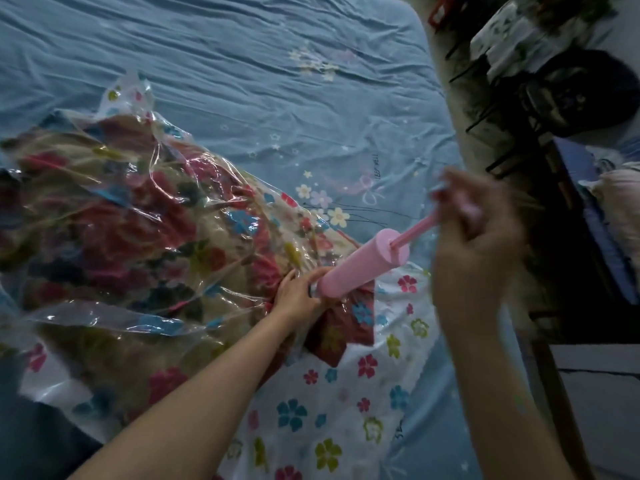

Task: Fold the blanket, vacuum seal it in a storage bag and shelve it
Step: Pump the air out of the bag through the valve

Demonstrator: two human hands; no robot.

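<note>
Blanket lies inside the clear flowered bag on the bed. My left hand has its fingers curled round the pump base at the bag; my right hand grips the raised handle, blurred

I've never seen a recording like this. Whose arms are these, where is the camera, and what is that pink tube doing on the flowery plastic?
There is no machine here: a person wears one camera on the head, looking down at their own arms. On the blue bedsheet lies a clear storage bag printed with flowers, with a folded blanket inside. The pink tube is a hand pump. The left hand holds its base against the bag, while the right hand, blurred, grips the plunger handle.
</note>
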